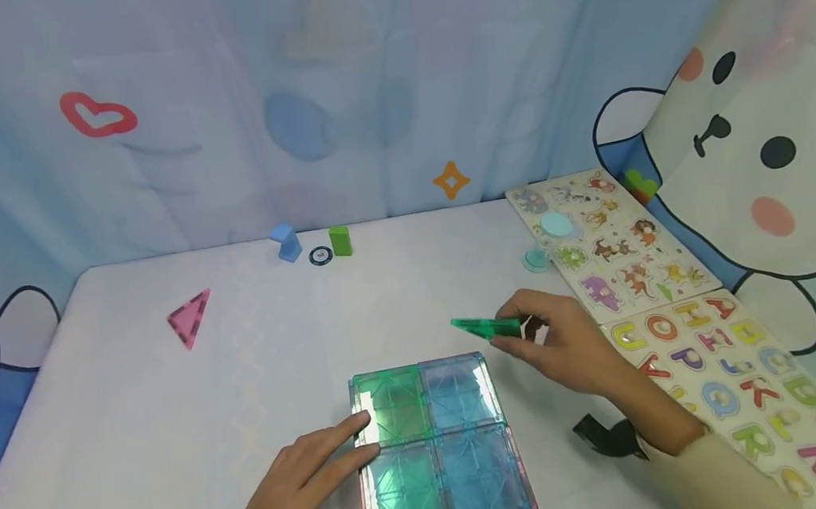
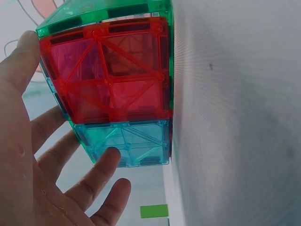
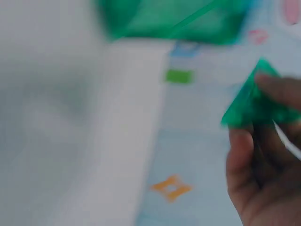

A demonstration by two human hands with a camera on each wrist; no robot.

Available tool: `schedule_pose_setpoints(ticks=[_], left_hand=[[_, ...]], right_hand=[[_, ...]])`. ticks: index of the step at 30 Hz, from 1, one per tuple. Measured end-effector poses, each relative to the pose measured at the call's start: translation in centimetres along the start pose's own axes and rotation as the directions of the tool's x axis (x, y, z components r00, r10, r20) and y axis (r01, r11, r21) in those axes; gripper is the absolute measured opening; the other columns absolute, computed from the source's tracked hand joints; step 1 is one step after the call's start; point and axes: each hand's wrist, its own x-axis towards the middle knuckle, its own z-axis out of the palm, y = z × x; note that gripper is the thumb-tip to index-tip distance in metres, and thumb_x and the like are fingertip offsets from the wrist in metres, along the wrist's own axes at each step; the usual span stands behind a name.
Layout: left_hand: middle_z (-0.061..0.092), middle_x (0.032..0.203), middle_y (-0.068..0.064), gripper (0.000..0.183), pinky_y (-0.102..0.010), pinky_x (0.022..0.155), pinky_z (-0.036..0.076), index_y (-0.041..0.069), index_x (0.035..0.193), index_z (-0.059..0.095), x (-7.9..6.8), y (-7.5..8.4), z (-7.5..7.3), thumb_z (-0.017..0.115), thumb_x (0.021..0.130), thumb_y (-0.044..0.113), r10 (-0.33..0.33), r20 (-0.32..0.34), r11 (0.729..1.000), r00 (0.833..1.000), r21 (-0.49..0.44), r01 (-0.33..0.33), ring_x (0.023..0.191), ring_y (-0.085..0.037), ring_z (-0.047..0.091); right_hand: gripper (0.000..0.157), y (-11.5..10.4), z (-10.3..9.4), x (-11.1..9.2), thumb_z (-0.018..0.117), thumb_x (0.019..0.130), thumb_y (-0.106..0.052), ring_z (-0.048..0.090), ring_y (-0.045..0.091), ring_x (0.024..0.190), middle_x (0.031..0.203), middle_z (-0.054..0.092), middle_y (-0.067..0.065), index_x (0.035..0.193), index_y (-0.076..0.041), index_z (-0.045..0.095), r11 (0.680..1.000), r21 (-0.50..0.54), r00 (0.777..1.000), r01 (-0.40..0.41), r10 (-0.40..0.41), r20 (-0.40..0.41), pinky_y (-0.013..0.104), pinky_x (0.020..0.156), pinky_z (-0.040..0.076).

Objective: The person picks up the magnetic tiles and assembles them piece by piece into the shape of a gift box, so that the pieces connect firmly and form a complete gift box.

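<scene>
A box-shaped structure of translucent magnetic tiles (image 1: 433,436) stands on the table, green and blue on top. Red tiles (image 2: 110,77) and a cyan tile (image 2: 136,143) make up the side that shows in the left wrist view. My left hand (image 1: 311,486) rests against the structure's left edge, its fingers fairly straight and spread. Beyond the structure's far right corner, my right hand (image 1: 562,342) pinches a green triangular magnetic tile (image 1: 486,327) above the table. The right wrist view is blurred, but this green triangle (image 3: 258,101) shows between thumb and fingers.
A pink triangular tile (image 1: 188,320) lies at the left. Along the back are a blue block (image 1: 286,242), a round chip (image 1: 321,255) and a green block (image 1: 340,241). Animal (image 1: 593,224) and letter (image 1: 718,358) puzzle boards line the right side. A black strap (image 1: 609,436) lies beside the right forearm.
</scene>
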Motion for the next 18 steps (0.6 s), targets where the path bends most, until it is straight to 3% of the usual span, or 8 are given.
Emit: schedule_pose_setpoints(ticks=[2, 5, 7, 12, 15, 17, 18], left_hand=[[0.045, 0.142, -0.012, 0.069, -0.037, 0.083, 0.043, 0.011, 0.133, 0.054, 0.1, -0.1, 0.0, 0.067, 0.080, 0.054, 0.009, 0.000, 1.000, 1.000, 0.000, -0.009, 0.121, -0.020, 0.048], [0.044, 0.142, -0.012, 0.071, -0.037, 0.082, 0.044, 0.011, 0.134, 0.053, 0.1, -0.2, -0.1, 0.068, 0.079, 0.054, 0.005, 0.004, 1.000, 1.000, 0.007, -0.005, 0.120, -0.019, 0.048], [0.045, 0.142, -0.013, 0.073, -0.037, 0.080, 0.044, 0.009, 0.133, 0.054, 0.1, -0.2, -0.1, 0.070, 0.078, 0.053, 0.011, -0.003, 1.000, 1.000, 0.004, -0.011, 0.120, -0.020, 0.048], [0.045, 0.141, -0.014, 0.072, -0.036, 0.078, 0.044, 0.007, 0.132, 0.055, 0.1, -0.4, 0.1, 0.071, 0.078, 0.051, 0.025, -0.017, 1.000, 1.000, -0.014, -0.026, 0.119, -0.021, 0.048], [0.042, 0.144, -0.012, 0.071, -0.034, 0.084, 0.041, 0.008, 0.135, 0.052, -0.1, -0.7, -0.3, 0.070, 0.079, 0.049, -0.027, 0.007, 0.999, 1.000, -0.020, 0.027, 0.123, -0.020, 0.045], [0.042, 0.145, -0.010, 0.070, -0.031, 0.093, 0.036, 0.010, 0.137, 0.049, -0.1, -1.3, -1.2, 0.072, 0.079, 0.044, -0.097, 0.002, 0.995, 0.995, 0.011, 0.096, 0.126, -0.020, 0.043], [0.041, 0.145, -0.007, 0.069, -0.031, 0.097, 0.034, 0.013, 0.138, 0.048, -0.1, -1.9, -1.8, 0.072, 0.080, 0.041, -0.166, -0.002, 0.985, 0.986, 0.043, 0.166, 0.127, -0.019, 0.042]], right_hand=[[0.018, -2.0, -0.3, -1.2, 0.073, 0.083, -0.015, 0.054, 0.003, 0.074, 0.086, 0.061, -0.016, 0.093, -0.028, 0.064, 0.988, 0.078, 0.988, 0.131, -0.137, 0.075, 0.023, 0.062, 0.049], [0.018, -4.0, 0.3, -2.2, 0.072, 0.084, -0.015, 0.052, 0.001, 0.078, 0.091, 0.059, -0.016, 0.096, -0.027, 0.065, 0.964, 0.137, 0.950, 0.230, -0.252, 0.182, 0.019, 0.066, 0.048], [0.019, -4.7, 1.1, -2.5, 0.073, 0.083, -0.015, 0.052, 0.000, 0.081, 0.092, 0.058, -0.017, 0.096, -0.027, 0.066, 0.959, 0.111, 0.939, 0.262, -0.280, 0.199, 0.017, 0.068, 0.048], [0.024, -4.9, 2.0, -3.0, 0.078, 0.078, -0.020, 0.051, 0.001, 0.088, 0.098, 0.056, -0.017, 0.098, -0.028, 0.066, 0.962, 0.013, 0.949, 0.273, -0.272, 0.163, 0.016, 0.073, 0.047], [0.055, -4.6, 1.8, -3.8, 0.083, 0.071, -0.034, 0.047, 0.007, 0.109, 0.119, 0.052, -0.011, 0.120, -0.025, 0.060, 0.980, -0.004, 0.968, 0.200, -0.197, 0.153, 0.022, 0.085, 0.047], [0.089, -4.2, 1.5, -4.5, 0.083, 0.063, -0.048, 0.036, 0.015, 0.127, 0.140, 0.040, -0.003, 0.139, -0.021, 0.045, 0.989, 0.050, 0.975, 0.136, -0.143, 0.171, 0.037, 0.095, 0.045], [0.105, -3.8, 1.5, -5.0, 0.082, 0.060, -0.054, 0.029, 0.019, 0.135, 0.149, 0.030, 0.001, 0.146, -0.018, 0.034, 0.989, 0.101, 0.974, 0.109, -0.127, 0.187, 0.038, 0.101, 0.040]])
